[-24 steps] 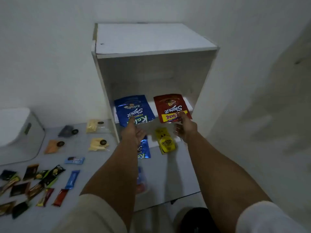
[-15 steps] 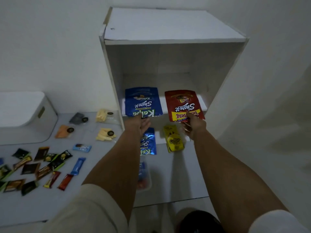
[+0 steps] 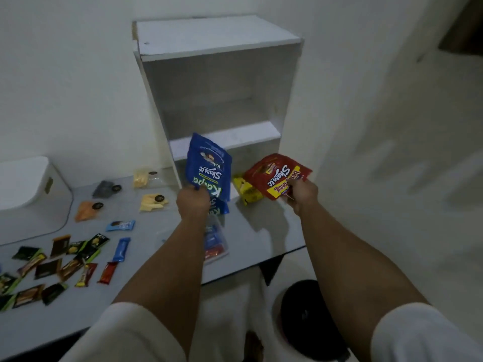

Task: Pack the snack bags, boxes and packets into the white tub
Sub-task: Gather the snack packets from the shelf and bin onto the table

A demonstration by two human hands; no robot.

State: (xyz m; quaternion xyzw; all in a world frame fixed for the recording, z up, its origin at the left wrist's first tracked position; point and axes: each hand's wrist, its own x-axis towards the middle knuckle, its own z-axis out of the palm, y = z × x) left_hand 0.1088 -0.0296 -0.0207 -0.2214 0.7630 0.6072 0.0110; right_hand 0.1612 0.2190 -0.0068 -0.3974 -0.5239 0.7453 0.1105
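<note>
While L hand (image 3: 193,202) fingers grip blue bag (image 3: 209,168), R hand (image 3: 300,193) fingers pinch red bag (image 3: 277,176).

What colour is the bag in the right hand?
Red bag, yellow band; head view.

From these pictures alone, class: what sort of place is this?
Probably a plain indoor room set up for sorting snacks: bare white walls, a small white shelf unit on a table spread with snack packets, and a white tub.
</note>
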